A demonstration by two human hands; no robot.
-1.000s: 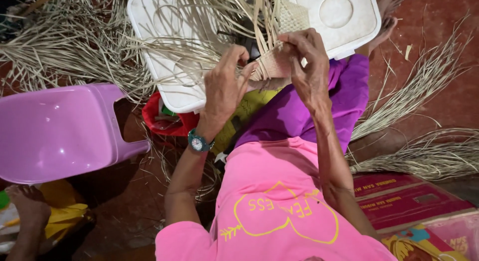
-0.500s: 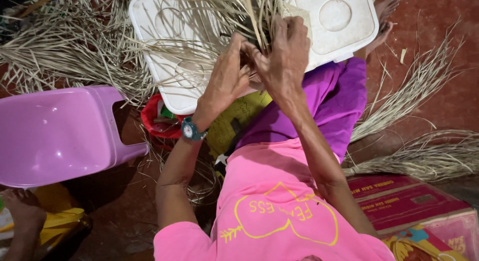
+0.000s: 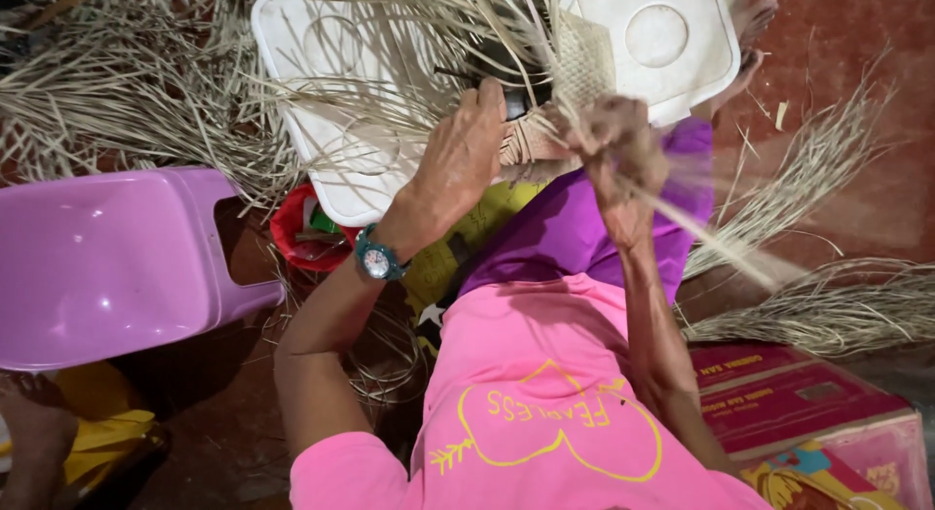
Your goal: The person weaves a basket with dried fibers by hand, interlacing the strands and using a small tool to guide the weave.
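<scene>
Your left hand (image 3: 458, 159) lies over the woven piece (image 3: 545, 140), fingers curled down on its near edge, so the weave is pinned flat against your lap while the other hand works. Your right hand (image 3: 616, 145) is clenched round a strip (image 3: 721, 247) that runs from the weave out to your right and down; the strip and the hand are blurred, so you cannot read the exact finger grip, but the fist is plainly closed on it and the strip looks taut. Holding one side down and drawing the strand away from it is what would tighten a row, and that seems to be why your hands sit so close together, just beside each other at the working edge. The weave rests on your purple skirt (image 3: 575, 237), with its loose ends fanning up over the white lid (image 3: 672, 42) beyond your knees, which gives them a flat place to lie apart. More loose strips (image 3: 127, 91) are heaped on the floor to your left and another bundle (image 3: 838, 305) lies to your right, both near to hand. A pink stool (image 3: 107, 257) stands at your left, a red bowl (image 3: 302, 232) is tucked just beside it under the lid's edge, and a red box (image 3: 808, 403) sits by your right hip.
</scene>
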